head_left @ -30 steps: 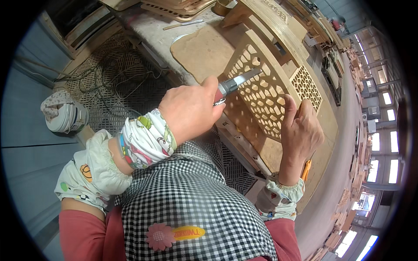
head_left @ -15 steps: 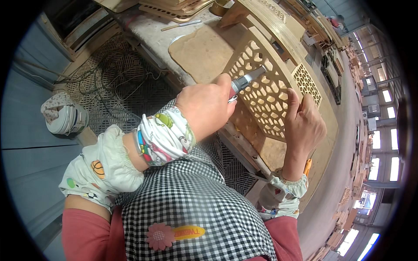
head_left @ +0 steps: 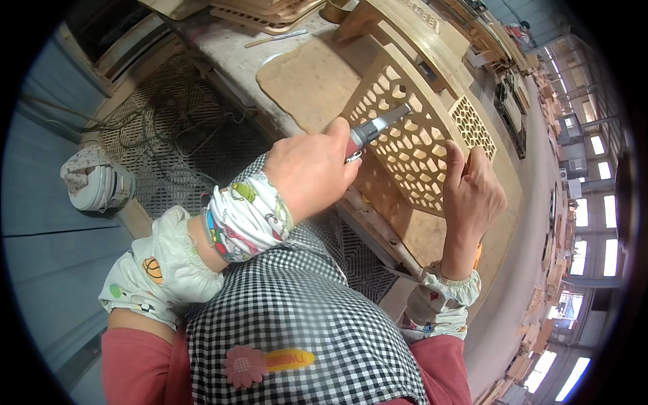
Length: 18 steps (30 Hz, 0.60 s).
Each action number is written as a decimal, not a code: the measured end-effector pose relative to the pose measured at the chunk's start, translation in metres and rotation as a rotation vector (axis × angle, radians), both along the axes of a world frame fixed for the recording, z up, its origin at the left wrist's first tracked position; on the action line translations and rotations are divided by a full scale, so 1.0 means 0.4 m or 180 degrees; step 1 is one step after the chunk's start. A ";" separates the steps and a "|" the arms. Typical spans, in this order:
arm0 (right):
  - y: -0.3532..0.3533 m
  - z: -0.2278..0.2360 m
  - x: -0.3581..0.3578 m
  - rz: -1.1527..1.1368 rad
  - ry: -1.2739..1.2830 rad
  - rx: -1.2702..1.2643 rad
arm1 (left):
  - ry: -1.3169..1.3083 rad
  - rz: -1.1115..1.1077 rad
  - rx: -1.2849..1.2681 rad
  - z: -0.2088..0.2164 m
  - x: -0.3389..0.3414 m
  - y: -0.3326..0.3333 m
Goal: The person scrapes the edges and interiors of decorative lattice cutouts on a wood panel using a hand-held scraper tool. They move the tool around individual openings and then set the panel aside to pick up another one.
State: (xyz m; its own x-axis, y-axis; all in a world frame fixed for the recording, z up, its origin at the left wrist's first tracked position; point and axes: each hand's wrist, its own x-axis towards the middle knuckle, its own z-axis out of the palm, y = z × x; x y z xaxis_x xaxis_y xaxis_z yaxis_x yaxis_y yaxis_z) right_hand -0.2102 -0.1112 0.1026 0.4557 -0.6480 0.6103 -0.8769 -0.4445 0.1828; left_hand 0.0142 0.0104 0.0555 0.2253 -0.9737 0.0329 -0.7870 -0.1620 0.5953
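Observation:
My left hand (head_left: 312, 160) is closed around a hand tool with a flat metal blade (head_left: 390, 121), its body dark red and grey with a small metal clip or lever. The blade tip lies over the upper part of a wooden lattice panel (head_left: 413, 138) pierced with many irregular cell-shaped holes; whether it touches the wood I cannot tell. My right hand (head_left: 474, 181) grips the panel's right edge, thumb on the near side and fingers curled round. The panel stands tilted on the bench, part of a larger curved wooden piece (head_left: 432, 40).
Behind lie a brown sheet (head_left: 310, 84), a thin flat tool (head_left: 275, 38), stacked slatted wooden parts (head_left: 260, 20) and a metal tin (head_left: 335, 10). A white bucket (head_left: 99, 183) with a cloth stands left on the floor, near loose cables (head_left: 152, 121) on matting.
My left hand and the tool have shifted slightly left, with the blade still over the panel's upper part. My right hand keeps its hold on the panel.

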 end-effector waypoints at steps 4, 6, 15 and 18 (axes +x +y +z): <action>0.001 -0.004 0.000 -0.0037 0.0027 0.0045 | 0.0890 -0.0259 0.0177 -0.010 0.028 -0.003; -0.001 -0.006 -0.002 -0.0061 0.0045 0.0067 | 0.1310 -0.0398 0.0340 -0.008 0.039 -0.005; -0.020 -0.024 -0.024 0.0084 0.0053 0.0190 | 0.1903 -0.0564 0.0394 -0.024 0.038 -0.015; -0.022 -0.032 -0.030 0.0103 -0.0082 0.0251 | 0.1799 -0.0640 0.0350 -0.034 0.041 -0.036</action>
